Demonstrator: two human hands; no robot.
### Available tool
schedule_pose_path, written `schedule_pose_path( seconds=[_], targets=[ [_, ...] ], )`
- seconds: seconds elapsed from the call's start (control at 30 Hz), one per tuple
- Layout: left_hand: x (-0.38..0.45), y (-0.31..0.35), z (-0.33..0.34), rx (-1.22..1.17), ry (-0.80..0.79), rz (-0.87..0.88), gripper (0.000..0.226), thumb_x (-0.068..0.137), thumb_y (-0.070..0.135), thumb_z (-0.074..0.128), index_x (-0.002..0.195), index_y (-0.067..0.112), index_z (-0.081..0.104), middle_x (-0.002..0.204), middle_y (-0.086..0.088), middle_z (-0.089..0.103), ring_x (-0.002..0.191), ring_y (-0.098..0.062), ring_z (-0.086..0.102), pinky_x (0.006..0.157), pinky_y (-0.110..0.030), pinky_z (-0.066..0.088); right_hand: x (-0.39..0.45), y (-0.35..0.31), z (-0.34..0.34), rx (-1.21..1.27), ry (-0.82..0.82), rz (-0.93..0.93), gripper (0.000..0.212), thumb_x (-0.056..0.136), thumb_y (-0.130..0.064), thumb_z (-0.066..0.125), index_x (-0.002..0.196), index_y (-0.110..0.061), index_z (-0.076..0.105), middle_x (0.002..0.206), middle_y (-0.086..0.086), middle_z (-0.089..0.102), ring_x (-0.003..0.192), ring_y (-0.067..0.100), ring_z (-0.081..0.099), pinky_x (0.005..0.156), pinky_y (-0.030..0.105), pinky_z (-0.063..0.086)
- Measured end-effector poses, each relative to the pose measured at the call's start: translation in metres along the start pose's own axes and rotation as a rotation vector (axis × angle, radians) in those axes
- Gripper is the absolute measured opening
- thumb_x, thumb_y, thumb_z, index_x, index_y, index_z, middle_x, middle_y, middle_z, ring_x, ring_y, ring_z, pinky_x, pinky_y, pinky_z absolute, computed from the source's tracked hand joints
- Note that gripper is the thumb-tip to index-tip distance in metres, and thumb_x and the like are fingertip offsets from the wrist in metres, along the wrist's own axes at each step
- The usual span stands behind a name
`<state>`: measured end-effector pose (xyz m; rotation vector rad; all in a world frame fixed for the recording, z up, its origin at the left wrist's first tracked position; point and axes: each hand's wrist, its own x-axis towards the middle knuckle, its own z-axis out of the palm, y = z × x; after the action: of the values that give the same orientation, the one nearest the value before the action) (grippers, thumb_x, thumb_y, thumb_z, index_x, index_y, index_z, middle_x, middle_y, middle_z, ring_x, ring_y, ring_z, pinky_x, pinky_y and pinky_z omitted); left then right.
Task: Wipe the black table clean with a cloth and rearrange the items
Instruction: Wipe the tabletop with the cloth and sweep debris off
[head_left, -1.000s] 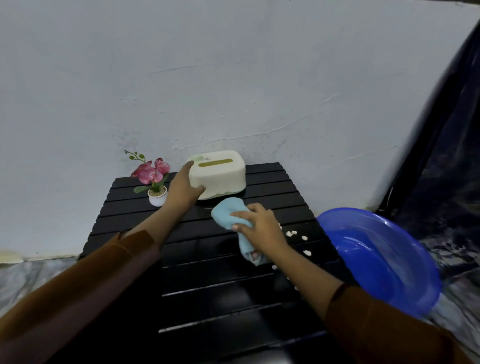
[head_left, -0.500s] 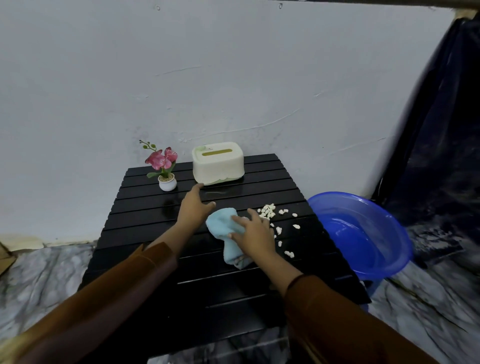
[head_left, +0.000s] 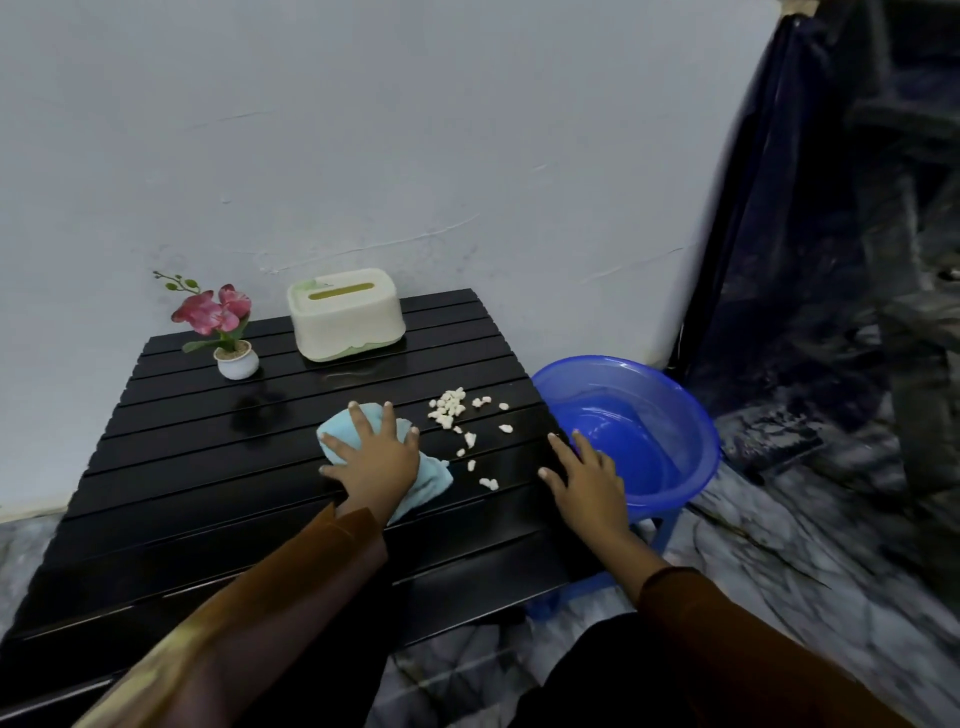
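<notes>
A light blue cloth (head_left: 431, 475) lies near the middle of the black slatted table (head_left: 208, 467). My left hand (head_left: 376, 457) presses flat on the cloth with its fingers spread. My right hand (head_left: 584, 475) rests open at the table's right edge, beside the basin, holding nothing. Several white crumbs (head_left: 457, 421) are scattered on the table between the two hands. A cream tissue box (head_left: 345, 314) and a small potted pink flower (head_left: 223, 325) stand at the back of the table.
A blue plastic basin (head_left: 634, 431) sits on a low stool right of the table, its rim close to my right hand. A white wall runs behind the table. Dark plastic sheeting hangs at the right. The floor is marbled.
My left hand let go of the tissue box and took over the cloth. My right hand left the cloth and moved right to the table edge by the basin.
</notes>
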<state>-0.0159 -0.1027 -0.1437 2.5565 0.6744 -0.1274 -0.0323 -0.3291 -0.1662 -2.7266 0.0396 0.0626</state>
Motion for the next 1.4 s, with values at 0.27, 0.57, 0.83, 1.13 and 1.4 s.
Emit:
schedule_pose_path(
  seconds=[0.27, 0.57, 0.83, 1.13, 1.4],
  targets=[
    [0.003, -0.013, 0.002, 0.047, -0.022, 0.014, 0.053, 0.09, 0.045, 0.05, 0.14, 0.038, 0.035, 0.159, -0.005, 0.0, 0.137, -0.057, 0.003, 0.11, -0.061, 0.025, -0.003, 0.01, 0.009, 0.0, -0.026, -0.022, 0.052, 0.097, -0.046, 0.034, 0.146, -0.03, 0.027, 0.156, 0.008, 0.021, 0.134, 0.032, 0.032, 0.105, 0.044, 0.036],
    [-0.004, -0.005, 0.002, 0.005, -0.019, -0.146, 0.059, 0.087, 0.06, 0.046, 0.139, 0.039, 0.031, 0.156, -0.009, 0.002, 0.132, -0.05, 0.023, 0.108, -0.055, 0.027, 0.003, 0.023, 0.003, 0.082, -0.089, -0.018, 0.054, 0.093, -0.053, 0.039, 0.144, -0.042, 0.026, 0.142, 0.014, 0.033, 0.117, 0.029, 0.052, 0.091, 0.039, 0.047],
    [-0.002, -0.002, 0.025, 0.044, 0.298, -0.055, 0.044, 0.092, 0.042, 0.049, 0.131, 0.02, 0.047, 0.142, -0.018, 0.033, 0.114, -0.042, 0.04, 0.095, -0.047, 0.036, 0.003, 0.023, 0.006, 0.082, -0.051, -0.033, 0.053, 0.094, -0.05, 0.038, 0.144, -0.041, 0.025, 0.136, 0.012, 0.037, 0.104, 0.025, 0.057, 0.082, 0.035, 0.048],
    [0.039, 0.01, 0.021, 0.043, 0.256, 0.093, 0.034, 0.094, 0.035, 0.047, 0.124, 0.019, 0.051, 0.136, -0.016, 0.039, 0.111, -0.042, 0.041, 0.092, -0.048, 0.041, 0.005, 0.027, 0.012, 0.105, -0.031, -0.051, 0.052, 0.093, -0.051, 0.04, 0.143, -0.044, 0.027, 0.131, 0.011, 0.039, 0.1, 0.024, 0.059, 0.08, 0.035, 0.051],
    [0.069, 0.039, 0.024, 0.083, 0.197, 0.225, 0.039, 0.095, 0.041, 0.045, 0.13, 0.025, 0.05, 0.137, -0.012, 0.043, 0.113, -0.042, 0.041, 0.091, -0.045, 0.042, 0.006, 0.027, 0.013, 0.107, 0.0, -0.075, 0.053, 0.093, -0.05, 0.04, 0.143, -0.043, 0.026, 0.116, 0.006, 0.041, 0.089, 0.019, 0.057, 0.071, 0.027, 0.046]
  ],
)
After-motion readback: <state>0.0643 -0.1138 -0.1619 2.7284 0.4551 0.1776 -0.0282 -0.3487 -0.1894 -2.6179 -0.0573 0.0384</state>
